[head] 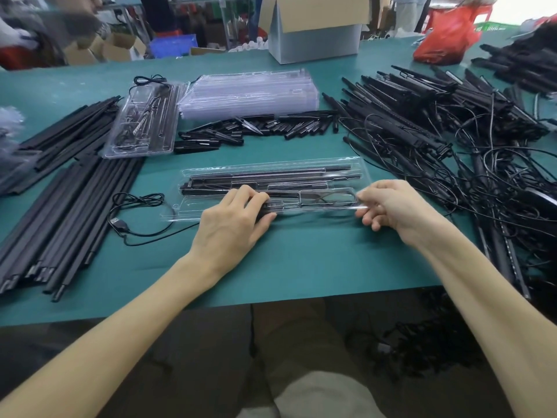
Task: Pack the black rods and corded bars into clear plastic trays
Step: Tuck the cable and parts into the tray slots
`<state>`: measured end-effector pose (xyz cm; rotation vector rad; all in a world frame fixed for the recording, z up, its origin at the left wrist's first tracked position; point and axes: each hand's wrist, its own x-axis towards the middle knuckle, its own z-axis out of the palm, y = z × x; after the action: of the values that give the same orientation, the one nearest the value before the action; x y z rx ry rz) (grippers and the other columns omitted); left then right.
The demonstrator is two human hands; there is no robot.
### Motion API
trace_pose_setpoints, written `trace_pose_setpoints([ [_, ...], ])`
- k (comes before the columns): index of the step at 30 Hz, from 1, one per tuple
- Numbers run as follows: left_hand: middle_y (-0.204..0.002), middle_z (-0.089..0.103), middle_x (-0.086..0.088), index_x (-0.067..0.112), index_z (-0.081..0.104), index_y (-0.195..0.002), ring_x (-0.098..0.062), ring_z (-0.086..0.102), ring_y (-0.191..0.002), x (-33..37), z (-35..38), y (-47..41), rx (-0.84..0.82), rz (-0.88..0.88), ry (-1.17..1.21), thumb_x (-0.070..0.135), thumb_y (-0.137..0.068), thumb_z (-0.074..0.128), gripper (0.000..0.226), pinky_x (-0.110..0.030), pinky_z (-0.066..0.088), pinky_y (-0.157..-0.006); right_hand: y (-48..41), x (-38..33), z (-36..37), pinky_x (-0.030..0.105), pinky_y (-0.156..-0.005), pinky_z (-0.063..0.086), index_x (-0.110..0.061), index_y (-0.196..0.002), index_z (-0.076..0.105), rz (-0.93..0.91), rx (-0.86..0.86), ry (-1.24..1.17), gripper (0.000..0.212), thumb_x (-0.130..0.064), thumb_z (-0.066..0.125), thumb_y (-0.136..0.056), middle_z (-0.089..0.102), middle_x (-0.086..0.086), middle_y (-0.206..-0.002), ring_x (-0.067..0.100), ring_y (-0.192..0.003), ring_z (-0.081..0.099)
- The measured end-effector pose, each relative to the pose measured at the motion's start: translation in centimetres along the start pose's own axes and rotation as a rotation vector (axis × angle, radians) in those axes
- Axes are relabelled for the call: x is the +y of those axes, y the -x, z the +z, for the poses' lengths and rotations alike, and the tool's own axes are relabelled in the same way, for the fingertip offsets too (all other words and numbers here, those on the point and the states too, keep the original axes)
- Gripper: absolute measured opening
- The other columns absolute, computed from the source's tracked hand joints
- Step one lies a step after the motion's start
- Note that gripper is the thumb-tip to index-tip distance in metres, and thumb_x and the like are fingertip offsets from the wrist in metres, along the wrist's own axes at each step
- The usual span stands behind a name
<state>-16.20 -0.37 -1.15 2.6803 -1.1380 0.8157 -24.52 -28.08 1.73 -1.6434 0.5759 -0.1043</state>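
1. While the left hand curls round a corded bar, apparently seating it in the clear tray at mid-table, the right hand pinches the tray's end, steadying it.
2. Black rods lie left, within reach.

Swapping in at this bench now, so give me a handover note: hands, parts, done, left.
Left hand grips a black bar at the near slot of the open tray; right hand pinches its right rim.
Done: rods sit in its far slots; one filled tray lies back left.
Left: tuck in the USB cord trailing on the table, then pack the empty trays from loose rods at left and corded bars at right.
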Motion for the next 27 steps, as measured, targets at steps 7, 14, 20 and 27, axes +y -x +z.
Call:
trace_pose_setpoints([
  [7, -0.106, 0.06, 0.002, 0.017, 0.064, -0.119, -0.017, 0.06, -0.097, 0.07, -0.17, 0.01, -0.024, -0.007, -0.001, 0.046, -0.102, 0.049, 0.036, -0.032, 0.05, -0.05, 0.08, -0.12, -0.11, 0.021, -0.037, 0.044, 0.001, -0.097, 0.059, 0.021, -0.011, -0.04, 0.003, -0.002, 0.059, -0.095, 0.066, 0.02, -0.069, 0.013, -0.041, 0.058],
  [14, -0.107, 0.061, 0.001, 0.017, 0.064, -0.12, -0.018, 0.061, -0.1, 0.19, -0.32, 0.0, -0.028, -0.003, 0.004, 0.045, -0.102, 0.05, 0.036, -0.032, 0.049, -0.051, 0.11, -0.15, -0.26, 0.021, -0.035, 0.043, 0.001, -0.09, 0.06, 0.029, -0.015, -0.058, 0.003, 0.001, 0.059, -0.093, 0.066, 0.019, -0.064, 0.015, -0.04, 0.057],
  [20, -0.107, 0.061, 0.002, 0.017, 0.064, -0.119, -0.018, 0.061, -0.099, 0.27, -0.35, -0.01, -0.021, -0.004, 0.017, 0.044, -0.102, 0.05, 0.035, -0.032, 0.049, -0.05, 0.22, 0.05, -0.14, 0.021, -0.037, 0.046, 0.002, -0.091, 0.061, 0.005, -0.009, -0.056, 0.007, -0.001, 0.057, -0.096, 0.066, 0.015, -0.06, 0.014, -0.042, 0.059],
  [27, -0.108, 0.061, 0.002, 0.017, 0.064, -0.12, -0.018, 0.06, -0.1, 0.32, -0.31, -0.02, -0.03, -0.011, 0.008, 0.044, -0.102, 0.052, 0.035, -0.033, 0.05, -0.051, 0.44, 0.33, 0.12, 0.02, -0.04, 0.048, 0.001, -0.094, 0.06, -0.032, -0.01, -0.02, 0.014, -0.006, 0.051, -0.102, 0.064, 0.015, -0.067, 0.012, -0.044, 0.06],
])
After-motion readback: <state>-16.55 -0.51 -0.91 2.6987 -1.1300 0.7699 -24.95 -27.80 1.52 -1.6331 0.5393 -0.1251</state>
